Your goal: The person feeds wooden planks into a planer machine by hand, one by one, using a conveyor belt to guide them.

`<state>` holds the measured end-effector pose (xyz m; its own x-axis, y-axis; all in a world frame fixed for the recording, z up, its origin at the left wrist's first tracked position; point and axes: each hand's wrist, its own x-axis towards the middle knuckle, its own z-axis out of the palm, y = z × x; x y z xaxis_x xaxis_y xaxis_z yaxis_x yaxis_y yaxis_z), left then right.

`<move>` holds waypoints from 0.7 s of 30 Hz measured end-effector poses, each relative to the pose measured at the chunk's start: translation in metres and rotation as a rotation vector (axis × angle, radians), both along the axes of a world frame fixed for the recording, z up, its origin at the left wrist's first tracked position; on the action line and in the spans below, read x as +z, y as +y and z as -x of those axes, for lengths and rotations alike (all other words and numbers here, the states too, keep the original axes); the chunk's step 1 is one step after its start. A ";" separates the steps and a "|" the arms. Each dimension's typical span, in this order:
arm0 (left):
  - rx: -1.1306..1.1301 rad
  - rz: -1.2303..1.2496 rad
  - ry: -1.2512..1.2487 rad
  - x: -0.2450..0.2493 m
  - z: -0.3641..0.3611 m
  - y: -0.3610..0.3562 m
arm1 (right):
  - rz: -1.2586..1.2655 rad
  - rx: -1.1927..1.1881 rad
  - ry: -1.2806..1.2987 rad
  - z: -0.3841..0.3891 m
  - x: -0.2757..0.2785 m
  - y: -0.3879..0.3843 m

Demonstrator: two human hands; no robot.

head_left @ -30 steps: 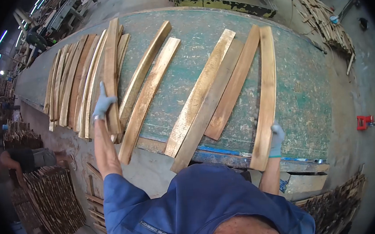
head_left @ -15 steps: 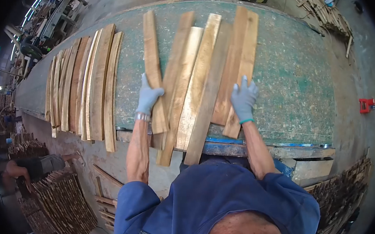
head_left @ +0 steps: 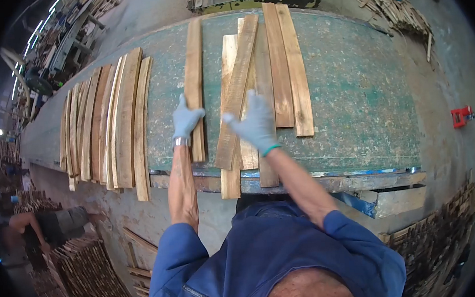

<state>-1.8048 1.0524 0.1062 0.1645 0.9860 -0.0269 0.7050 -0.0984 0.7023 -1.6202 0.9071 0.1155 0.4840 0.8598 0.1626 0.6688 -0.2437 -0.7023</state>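
Note:
My left hand [head_left: 187, 120], in a pale grey glove, grips a single wooden plank [head_left: 192, 68] by its left edge, thumb across the top face. My right hand [head_left: 255, 123], gloved and slightly blurred, is over the middle planks with thumb and fingers spread. Just left of it, a brown plank [head_left: 237, 90] lies slanted across a paler plank [head_left: 231, 185]. A greyish plank [head_left: 260, 46] runs partly beneath my right hand. Farther right, a reddish-brown plank [head_left: 279, 67] and a light brown plank [head_left: 297, 71] lie side by side, apart from that hand.
A row of several planks [head_left: 129, 118] lies on the left of the worn green table [head_left: 356, 94]. Stacked wood [head_left: 91, 277] and another person [head_left: 67, 220] are at lower left. Scrap wood [head_left: 393, 2] lies at upper right, above a red object [head_left: 461, 117] on the floor.
My right hand has left the rightmost planks and moved left over the middle ones. The middle planks have shifted, one now crossing others. My left hand's plank has turned slightly, its top rightward.

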 end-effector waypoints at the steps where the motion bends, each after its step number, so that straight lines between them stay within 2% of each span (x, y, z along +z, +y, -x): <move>1: -0.008 0.050 0.075 0.009 0.004 -0.011 | 0.059 -0.052 -0.131 0.029 -0.004 0.009; 2: -0.009 0.098 0.146 0.014 0.008 -0.023 | 0.119 -0.098 -0.264 0.046 -0.010 0.017; 4: -0.035 0.033 0.096 -0.020 0.024 -0.043 | 0.165 -0.108 -0.215 0.051 -0.010 0.035; 5: -0.085 0.058 0.116 -0.018 0.027 -0.059 | 0.196 -0.103 -0.195 0.050 -0.011 0.039; 8: -0.208 -0.069 0.207 -0.044 0.048 -0.097 | -0.212 0.000 0.329 -0.017 -0.022 0.023; 10: -0.248 -0.029 0.051 -0.031 0.055 -0.142 | -0.348 0.012 0.748 -0.073 0.006 -0.014; 11: -0.271 -0.013 -0.028 -0.022 0.060 -0.165 | -0.317 0.021 0.782 -0.100 0.010 -0.033; 12: -0.332 -0.067 0.110 -0.020 0.068 -0.189 | -0.292 0.031 0.814 -0.126 0.011 -0.050; 14: -0.454 -0.101 0.357 -0.009 0.079 -0.237 | -0.274 0.085 0.648 -0.165 0.004 -0.080; 16: -0.575 -0.059 0.568 0.004 0.078 -0.272 | -0.173 -0.024 0.233 -0.195 -0.020 -0.102; 20: -0.482 -0.242 0.555 -0.032 0.082 -0.268 | 0.144 -0.174 -0.417 -0.222 -0.060 -0.103; 21: -0.459 -0.264 0.538 -0.040 0.076 -0.258 | 0.180 -0.172 -0.403 -0.221 -0.058 -0.098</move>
<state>-1.8806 0.7949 0.0666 0.5910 0.8066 0.0080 0.7919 -0.5820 0.1848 -1.3994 0.8090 0.0578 0.5504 0.8048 0.2223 0.8190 -0.4687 -0.3310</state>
